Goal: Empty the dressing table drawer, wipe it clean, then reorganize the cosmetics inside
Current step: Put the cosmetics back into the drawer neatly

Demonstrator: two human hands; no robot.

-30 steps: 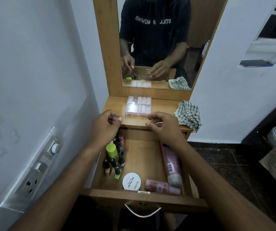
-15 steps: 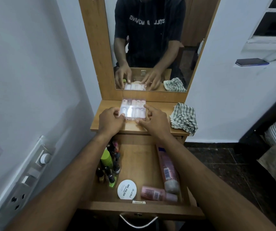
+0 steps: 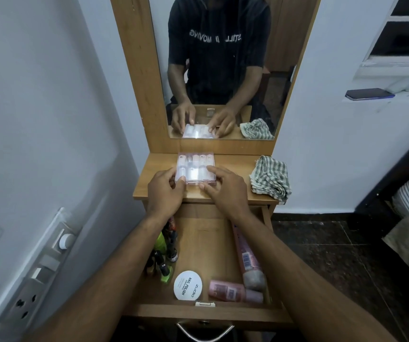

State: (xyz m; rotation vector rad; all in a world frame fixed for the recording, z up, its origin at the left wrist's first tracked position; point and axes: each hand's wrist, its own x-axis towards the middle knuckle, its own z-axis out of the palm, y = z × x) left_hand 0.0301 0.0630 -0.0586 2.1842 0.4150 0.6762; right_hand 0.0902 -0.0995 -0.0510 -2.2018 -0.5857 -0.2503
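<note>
A clear pink cosmetics case (image 3: 196, 166) lies on the wooden dressing table top (image 3: 233, 169) below the mirror. My left hand (image 3: 165, 192) grips its near left corner and my right hand (image 3: 225, 188) grips its near right edge. Below, the open drawer (image 3: 206, 245) holds small nail polish bottles (image 3: 166, 255) along its left side, a round white nail polish remover tub (image 3: 188, 285) at the front, a pink tube (image 3: 247, 259) along the right side and a shorter pink tube (image 3: 233, 293) lying across the front.
A green checked cloth (image 3: 270, 178) sits folded on the table top's right end. The mirror (image 3: 223, 67) stands behind. A wall with a socket panel (image 3: 40, 270) is close on the left. A phone (image 3: 369, 93) lies on a ledge at the right.
Both hands moved forward from above the drawer to the case on the table top and closed on its near corners. The camera view dipped lower.
</note>
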